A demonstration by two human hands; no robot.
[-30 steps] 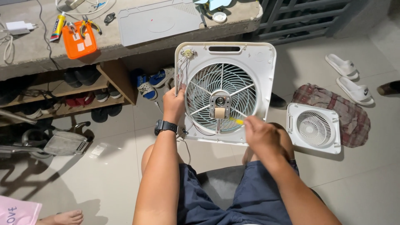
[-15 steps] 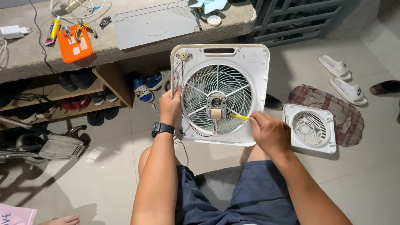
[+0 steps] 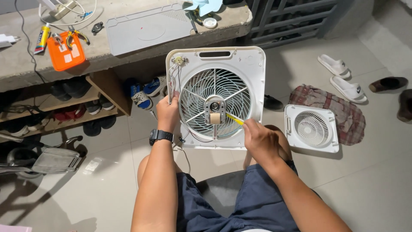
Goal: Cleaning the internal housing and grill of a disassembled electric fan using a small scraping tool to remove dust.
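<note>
The left hand clamps the fan housing upright by its left edge, while the right hand grips a yellow screwdriver angled up-left toward the central motor.

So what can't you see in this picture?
Head view only:
- Yellow tool: its handle is hidden in the right hand; the tip is too small to tell.
- Fan frame: its lower edge is behind the hands and knees.
- Left hand: fingers curl behind the frame.
- Shoes: partly under the bench.

Home entryway used as a repair spot: tiled floor, shoe shelf at nine o'clock, slippers at two o'clock.
</note>
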